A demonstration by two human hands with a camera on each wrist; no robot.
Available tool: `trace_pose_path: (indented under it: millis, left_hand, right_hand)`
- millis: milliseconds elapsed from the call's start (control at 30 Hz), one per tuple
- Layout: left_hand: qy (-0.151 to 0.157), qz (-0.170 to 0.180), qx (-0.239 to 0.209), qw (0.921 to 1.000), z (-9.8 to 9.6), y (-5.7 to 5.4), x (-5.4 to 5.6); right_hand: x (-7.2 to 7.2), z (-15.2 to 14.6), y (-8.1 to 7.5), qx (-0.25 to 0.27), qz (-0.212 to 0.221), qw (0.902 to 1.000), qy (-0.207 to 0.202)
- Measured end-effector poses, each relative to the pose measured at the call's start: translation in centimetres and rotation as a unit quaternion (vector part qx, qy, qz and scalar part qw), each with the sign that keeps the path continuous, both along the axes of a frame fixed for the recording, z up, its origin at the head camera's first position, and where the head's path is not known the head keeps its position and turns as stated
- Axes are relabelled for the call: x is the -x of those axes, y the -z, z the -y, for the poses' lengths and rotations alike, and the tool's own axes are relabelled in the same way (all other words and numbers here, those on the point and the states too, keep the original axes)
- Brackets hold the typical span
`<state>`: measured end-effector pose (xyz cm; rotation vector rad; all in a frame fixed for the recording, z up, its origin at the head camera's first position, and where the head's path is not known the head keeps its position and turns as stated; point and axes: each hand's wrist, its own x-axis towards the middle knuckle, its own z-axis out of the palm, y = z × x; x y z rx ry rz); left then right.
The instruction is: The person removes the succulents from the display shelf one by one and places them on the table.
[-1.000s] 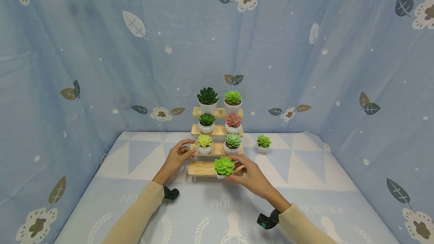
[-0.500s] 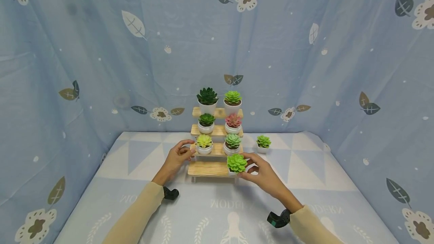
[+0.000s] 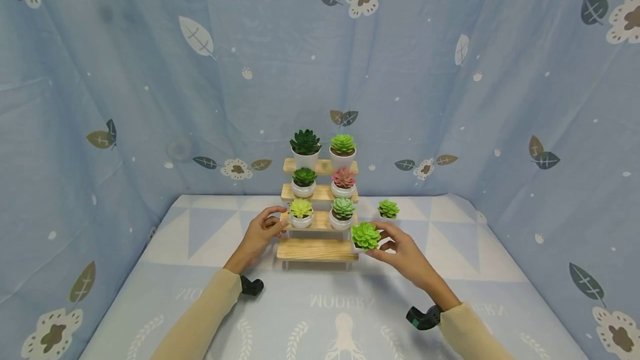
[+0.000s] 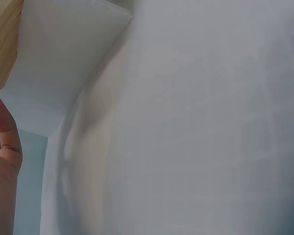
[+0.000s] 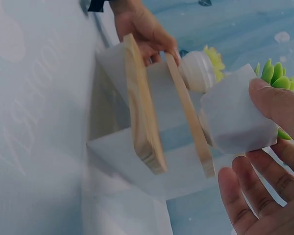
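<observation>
A bright green succulent in a white angular pot [image 5: 235,112] is pinched between the thumb and fingers of my right hand [image 3: 407,254], held up off the table at the right end of the lowest shelf. My left hand [image 3: 257,238] grips the left end of the second-lowest shelf of a stepped wooden plant stand [image 3: 310,249]. In the left wrist view, its thumb [image 4: 5,125] lies right under the wooden board's end. The lowest shelf is bare. On the second-lowest shelf sit a yellow-green succulent [image 3: 301,208] and a pale green succulent [image 3: 342,209].
Higher on the stand are a dark green succulent [image 3: 305,142], a bright green one [image 3: 343,145], a smaller green one [image 3: 304,176] and a pink one [image 3: 343,178]. Another small green succulent [image 3: 388,209] stands on the table behind my right hand. A patterned curtain [image 3: 280,60] surrounds the table.
My right hand has moved rightward with the potted succulent, from in front of the lowest shelf to its right end. My left hand has stayed at the stand.
</observation>
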<state>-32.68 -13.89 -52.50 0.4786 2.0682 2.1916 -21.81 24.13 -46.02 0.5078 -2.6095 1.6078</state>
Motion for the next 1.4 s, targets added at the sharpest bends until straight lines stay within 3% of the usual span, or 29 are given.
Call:
trace_pose_path:
  millis: [433, 867, 1400]
  left_hand:
    - [-0.002, -0.005, 0.009, 0.9999, 0.0, 0.0, -0.1]
    - [0.002, -0.003, 0.002, 1.0000, 0.0, -0.1, -0.1]
    - [0.006, -0.009, 0.004, 0.9999, 0.1, 0.0, -0.1]
  right_hand:
    - [0.6, -2.5, 0.3, -0.006, 0.011, 0.9996, 0.027]
    - [1.9, -5.3, 1.7, -0.013, 0.012, 0.9991, 0.039]
    - [2.8, -8.7, 2.5, -0.012, 0.043, 0.9960, 0.078]
